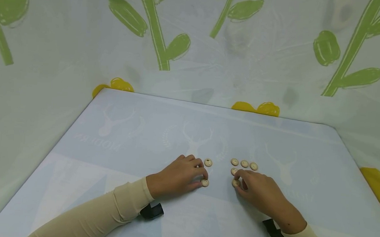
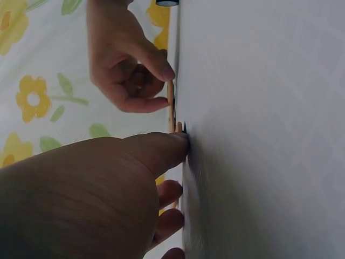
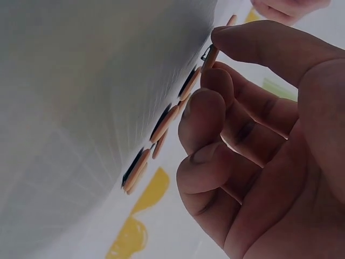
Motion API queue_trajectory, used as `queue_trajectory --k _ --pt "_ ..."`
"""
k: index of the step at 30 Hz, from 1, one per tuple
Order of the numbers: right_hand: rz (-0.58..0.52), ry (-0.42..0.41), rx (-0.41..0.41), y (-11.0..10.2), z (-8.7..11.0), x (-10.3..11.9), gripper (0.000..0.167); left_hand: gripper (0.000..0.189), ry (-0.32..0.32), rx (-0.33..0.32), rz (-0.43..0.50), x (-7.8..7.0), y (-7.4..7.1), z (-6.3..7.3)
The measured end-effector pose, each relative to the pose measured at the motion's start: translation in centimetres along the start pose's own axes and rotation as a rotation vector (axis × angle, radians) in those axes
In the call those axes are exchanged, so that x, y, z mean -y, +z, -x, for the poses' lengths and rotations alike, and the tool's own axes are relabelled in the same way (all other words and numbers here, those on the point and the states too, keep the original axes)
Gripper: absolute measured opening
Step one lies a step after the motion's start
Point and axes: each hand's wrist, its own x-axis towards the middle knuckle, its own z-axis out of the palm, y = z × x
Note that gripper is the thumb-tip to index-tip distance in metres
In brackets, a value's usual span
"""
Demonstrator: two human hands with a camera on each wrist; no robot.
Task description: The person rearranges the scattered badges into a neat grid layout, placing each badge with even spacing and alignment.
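Between thumb and index finger, my left hand [image 1: 184, 173] pinches a small round wooden disc [image 1: 205, 183] with dark marks on its face, low at the table. Just behind that hand lies another disc [image 1: 208, 162] with a dark spot. My right hand [image 1: 260, 190] pinches a second wooden disc [image 1: 235, 183] by its edge; the right wrist view shows this disc [image 3: 210, 58] edge-on between thumb and index finger. Right behind the right fingertips is a partly covered disc [image 1: 233, 171]. Farther back, three discs lie in a row, the leftmost disc [image 1: 234, 162] nearest the middle.
A pale blue-and-white tabletop [image 1: 117, 157] with faint deer-head prints lies under both hands. Behind it hangs a white sheet [image 1: 198, 83] with green leaves and yellow flowers. A black strap [image 1: 152, 211] sits by the left wrist, another strap [image 1: 274, 232] by the right.
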Motion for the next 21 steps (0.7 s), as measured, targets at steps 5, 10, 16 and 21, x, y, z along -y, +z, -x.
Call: queue_trajectory --k 5,10,16,21 --pt "-0.009 0.0 0.001 0.0 0.1 -0.4 0.013 0.014 0.001 -0.003 0.006 0.0 0.0 0.0" --pt "-0.016 0.02 0.012 -0.4 0.2 -0.7 0.012 0.013 0.004 -0.008 0.013 0.0 0.0 0.0" --pt "-0.023 0.041 0.044 -1.0 0.5 -1.1 0.016 0.013 -0.002 0.001 0.013 0.0 -0.1 0.0" --pt "-0.037 0.057 0.076 -1.3 0.6 -1.5 0.017 0.013 -0.002 -0.002 0.022 0.0 -0.2 0.0"
